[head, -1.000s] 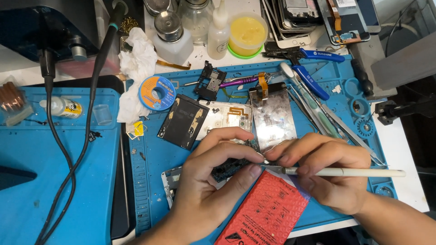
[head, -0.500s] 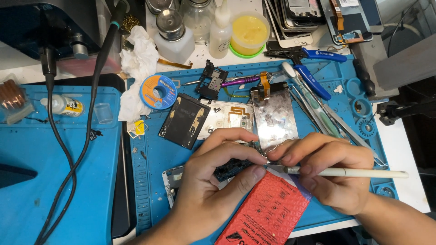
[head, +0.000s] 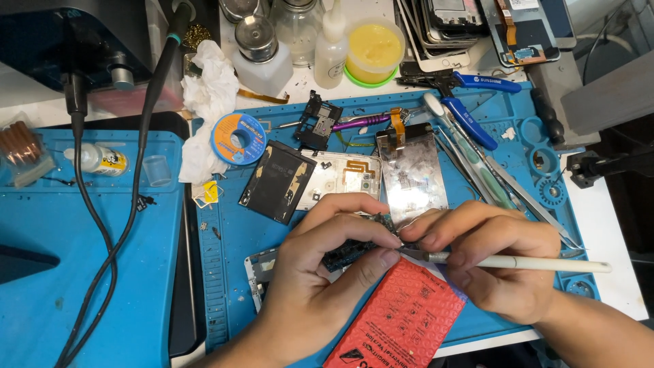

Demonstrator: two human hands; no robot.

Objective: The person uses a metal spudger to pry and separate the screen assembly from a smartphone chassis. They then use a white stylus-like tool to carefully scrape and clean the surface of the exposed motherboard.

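My left hand (head: 320,272) pinches a small dark circuit board (head: 347,251) between thumb and fingers, low over the blue work mat (head: 235,238). My right hand (head: 501,262) grips a white pen-like tool (head: 538,262) with its tip against the board. A red bubble-wrap pouch (head: 398,320) lies under both hands. Just beyond my fingers lies a shiny phone screen panel (head: 412,174), with a silver phone frame (head: 337,180) and a black battery (head: 278,180) to its left.
A blue solder-wick spool (head: 238,138), crumpled white tissue (head: 208,88), blue-handled pliers (head: 477,102) and tweezers (head: 497,174) lie on the mat. Bottles and a yellow paste jar (head: 373,48) stand at the back. Black cables (head: 129,177) cross a second blue mat on the left.
Both hands hold almost the same position; the white tool has shifted only slightly against the board.
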